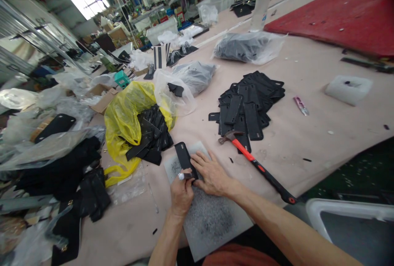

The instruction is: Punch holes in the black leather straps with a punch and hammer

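Observation:
A flat black piece (pixel 182 154) with a slot near its far end lies on a speckled pale board (pixel 212 227). My left hand (pixel 182 192) is closed around a small tool with a whitish metal end (pixel 181 176), held over the near part of the piece. My right hand (pixel 211 172) rests on the piece's right edge and the board, its fingers lying fairly flat. Right of the board, a claw hammer (pixel 261 169) with a red and black handle lies on the table, its head touching a pile of similar black pieces (pixel 246 108).
A yellow plastic bag (pixel 123 114) holding black pieces (pixel 152 128) stands left of the board. Behind are clear-bagged black goods (pixel 246 47), a bottle (pixel 261 7) and a red sheet (pixel 335 15). A pink cutter (pixel 301 105) and a white roll (pixel 349 89) lie right.

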`<state>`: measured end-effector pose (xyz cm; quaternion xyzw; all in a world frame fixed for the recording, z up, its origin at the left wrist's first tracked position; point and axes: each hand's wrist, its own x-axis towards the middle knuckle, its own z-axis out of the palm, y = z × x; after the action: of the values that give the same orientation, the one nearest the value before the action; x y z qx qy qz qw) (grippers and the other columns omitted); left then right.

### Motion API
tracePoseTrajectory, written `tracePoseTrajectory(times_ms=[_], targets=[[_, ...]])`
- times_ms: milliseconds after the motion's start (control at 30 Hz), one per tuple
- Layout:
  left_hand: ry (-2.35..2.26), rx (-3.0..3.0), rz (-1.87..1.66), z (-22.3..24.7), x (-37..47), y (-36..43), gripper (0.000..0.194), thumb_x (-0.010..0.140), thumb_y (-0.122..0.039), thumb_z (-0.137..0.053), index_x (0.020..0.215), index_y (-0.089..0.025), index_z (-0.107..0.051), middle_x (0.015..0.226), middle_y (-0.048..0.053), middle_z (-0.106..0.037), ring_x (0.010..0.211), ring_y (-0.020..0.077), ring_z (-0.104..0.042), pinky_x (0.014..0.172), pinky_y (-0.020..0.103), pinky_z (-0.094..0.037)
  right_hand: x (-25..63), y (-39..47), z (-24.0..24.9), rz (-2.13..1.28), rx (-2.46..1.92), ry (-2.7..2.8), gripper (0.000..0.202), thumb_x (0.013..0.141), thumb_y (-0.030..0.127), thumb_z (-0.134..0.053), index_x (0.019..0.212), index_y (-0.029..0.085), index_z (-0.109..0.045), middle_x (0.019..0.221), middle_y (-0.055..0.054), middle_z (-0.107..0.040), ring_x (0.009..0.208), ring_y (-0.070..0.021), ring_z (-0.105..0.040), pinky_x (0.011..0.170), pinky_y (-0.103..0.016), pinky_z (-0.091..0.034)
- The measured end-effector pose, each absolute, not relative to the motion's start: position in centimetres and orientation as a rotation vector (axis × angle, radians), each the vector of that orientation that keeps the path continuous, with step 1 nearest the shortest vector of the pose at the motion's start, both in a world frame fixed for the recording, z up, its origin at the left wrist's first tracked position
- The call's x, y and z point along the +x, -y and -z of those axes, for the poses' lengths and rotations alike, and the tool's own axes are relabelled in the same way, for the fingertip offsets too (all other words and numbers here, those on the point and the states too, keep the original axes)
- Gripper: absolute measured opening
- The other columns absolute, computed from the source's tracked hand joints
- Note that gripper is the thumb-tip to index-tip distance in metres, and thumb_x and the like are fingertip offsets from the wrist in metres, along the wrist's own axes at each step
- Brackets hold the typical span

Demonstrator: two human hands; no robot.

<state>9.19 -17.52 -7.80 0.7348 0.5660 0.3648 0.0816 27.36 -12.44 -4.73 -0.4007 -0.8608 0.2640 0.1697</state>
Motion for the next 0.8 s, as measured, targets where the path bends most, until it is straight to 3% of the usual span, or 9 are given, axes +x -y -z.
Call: tracePoseTrajectory(times_ms=[133, 300, 467, 667, 800], targets=[[-1.646, 2.277, -1.061, 7.7, 9.2, 17.2, 0.024, 0.090, -0.013, -0.049, 0.109, -0.017, -0.064, 0.105, 0.008, -0.073, 0.105, 0.0219, -0.068, 0.097, 0.042, -0.054, 27.4, 12.3, 4.6, -0.775, -1.106, 2.464, 0.074, 0.080, 0.040, -0.063, 0.145, 0.016, -0.039, 0.153, -0.013, -0.036, 0.143, -0.0334, -0.021, 0.114, -0.060, -0.008], [-1.633, 2.167, -1.105, 7.7, 9.4, 17.4, 0.024, 0.089, -0.011, -0.049, 0.108, -0.018, -0.062, 0.103, 0.007, -0.073, 0.099, 0.0205, -0.069, 0.088, 0.037, -0.058, 31.2, 12.1, 3.2, -0.563, -1.347, 2.305, 0.052, 0.086, 0.031, -0.056, 0.135, 0.018, -0.048, 0.145, -0.014, -0.044, 0.132, -0.0302, -0.038, 0.108, -0.050, -0.030], [-1.655, 2.120, -1.114, 7.8, 9.5, 17.6, 0.025, 0.087, -0.010, -0.049, 0.107, -0.019, -0.062, 0.100, 0.007, -0.073, 0.096, 0.0210, -0.070, 0.085, 0.036, -0.058, 38.3, 12.6, 3.8, -0.275, -2.016, 2.174, 0.026, 0.087, 0.026, -0.053, 0.109, 0.013, -0.057, 0.109, -0.018, -0.059, 0.098, -0.0305, -0.055, 0.081, -0.040, -0.043], [-1.682, 2.063, -1.084, 7.6, 9.6, 17.9, 0.021, 0.086, -0.009, -0.050, 0.100, -0.020, -0.060, 0.091, 0.006, -0.071, 0.088, 0.0205, -0.069, 0.080, 0.034, -0.057, 40.6, 13.0, 4.9, -0.967, -2.146, 1.741, 0.003, 0.083, 0.020, -0.052, 0.085, 0.017, -0.052, 0.079, -0.007, -0.056, 0.070, -0.0190, -0.056, 0.059, -0.028, -0.040], [-1.692, 2.029, -1.090, 7.4, 9.7, 18.0, 0.017, 0.085, -0.008, -0.052, 0.095, -0.020, -0.059, 0.084, 0.004, -0.069, 0.081, 0.0199, -0.068, 0.074, 0.032, -0.055, 38.5, 13.7, 3.4, -1.694, -1.936, 1.195, 0.006, 0.083, 0.025, -0.049, 0.080, 0.020, -0.047, 0.063, 0.004, -0.046, 0.045, -0.0081, -0.042, 0.042, -0.020, -0.035]])
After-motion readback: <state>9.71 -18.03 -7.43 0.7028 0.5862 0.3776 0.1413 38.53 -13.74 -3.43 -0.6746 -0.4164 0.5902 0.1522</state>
